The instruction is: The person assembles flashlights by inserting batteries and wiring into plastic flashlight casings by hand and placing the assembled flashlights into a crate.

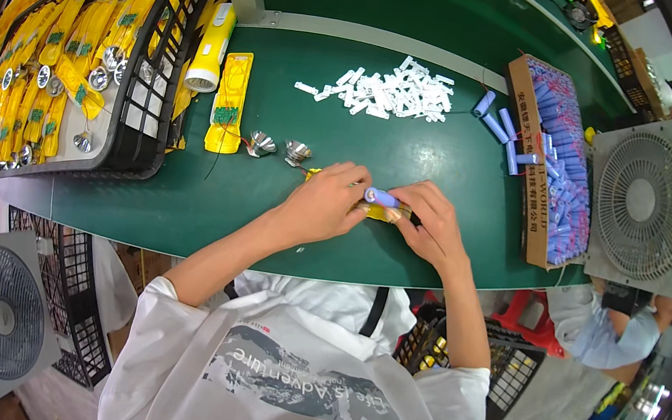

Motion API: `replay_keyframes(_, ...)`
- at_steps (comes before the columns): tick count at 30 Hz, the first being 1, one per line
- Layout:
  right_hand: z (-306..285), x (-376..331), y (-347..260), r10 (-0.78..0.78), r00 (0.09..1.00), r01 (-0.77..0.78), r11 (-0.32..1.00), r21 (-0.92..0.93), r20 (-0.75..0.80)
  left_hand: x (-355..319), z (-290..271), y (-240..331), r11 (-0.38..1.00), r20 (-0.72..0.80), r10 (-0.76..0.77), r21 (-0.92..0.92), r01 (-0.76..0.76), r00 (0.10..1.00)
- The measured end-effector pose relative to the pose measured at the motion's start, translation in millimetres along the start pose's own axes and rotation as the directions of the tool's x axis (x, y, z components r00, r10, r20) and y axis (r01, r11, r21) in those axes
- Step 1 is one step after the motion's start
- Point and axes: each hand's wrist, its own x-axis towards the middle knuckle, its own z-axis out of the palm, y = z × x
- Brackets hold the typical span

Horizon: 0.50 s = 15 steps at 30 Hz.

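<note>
At the near edge of the bench, a purple cylindrical battery cell (pixel 380 198) lies between my two hands, over a yellow plastic flashlight casing (pixel 379 213). My left hand (pixel 322 201) is closed on the casing, its fingertips by the cell's left end. My right hand (pixel 432 221) grips the cell from the right, thumb low against the yellow part. Most of the casing is hidden under my fingers. Just beyond my left hand sit a silver reflector (pixel 298 152) and another reflector (pixel 261 144), which lies beside a yellow casing half (pixel 229 103) with a green circuit board.
White small parts (pixel 397 91) are heaped mid-bench. To the right stands a cardboard box (pixel 531 165) of purple cells, several loose cells (pixel 496 128) beside it, then a fan (pixel 649 198). At left are a yellow-and-white flashlight (pixel 211 48) and a black crate (pixel 154 61) of yellow casings.
</note>
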Motion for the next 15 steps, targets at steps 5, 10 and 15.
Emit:
replay_keyframes(5,-17.3,1.4,-13.9,0.047,0.996,-0.037,0.990,-0.137,0.075,3.7,-2.6,0.3,1.000,0.004,0.007,-0.008,-0.007,1.000)
replay_keyframes(10,-25.2,7.6,-22.4,0.075,0.992,-0.056,0.982,-0.179,0.106,3.4,-1.1,-2.8,1.000,-0.008,0.003,0.023,-0.003,1.000)
replay_keyframes(15,-16.3,13.4,-20.8,-0.027,0.998,0.034,0.990,-0.140,0.048,5.8,-1.6,-1.7,1.000,0.008,-0.017,0.006,0.017,1.000)
